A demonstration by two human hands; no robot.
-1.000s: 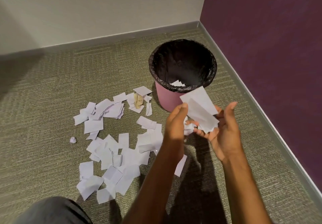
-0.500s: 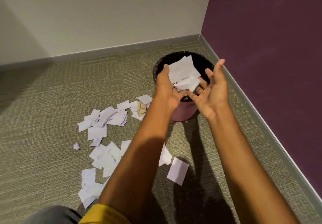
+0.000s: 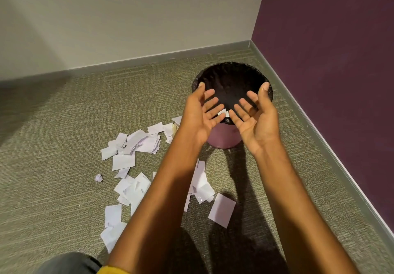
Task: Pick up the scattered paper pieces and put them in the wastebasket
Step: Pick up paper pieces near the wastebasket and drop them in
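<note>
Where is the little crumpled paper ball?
In the head view the paper ball lies alone on the carpet, just left of the scattered paper pieces and well left of the wastebasket.

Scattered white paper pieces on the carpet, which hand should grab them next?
Probably left: the open left hand is nearer the scattered white paper pieces; the open right hand is farther away.

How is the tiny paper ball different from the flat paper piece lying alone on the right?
The paper ball is scrunched round; the flat paper piece lies smooth and rectangular. The paper ball looks much smaller than the flat paper piece. The paper ball sits left of the pile, the flat paper piece right of it. Both are pale paper on the carpet, outside the wastebasket.
</note>
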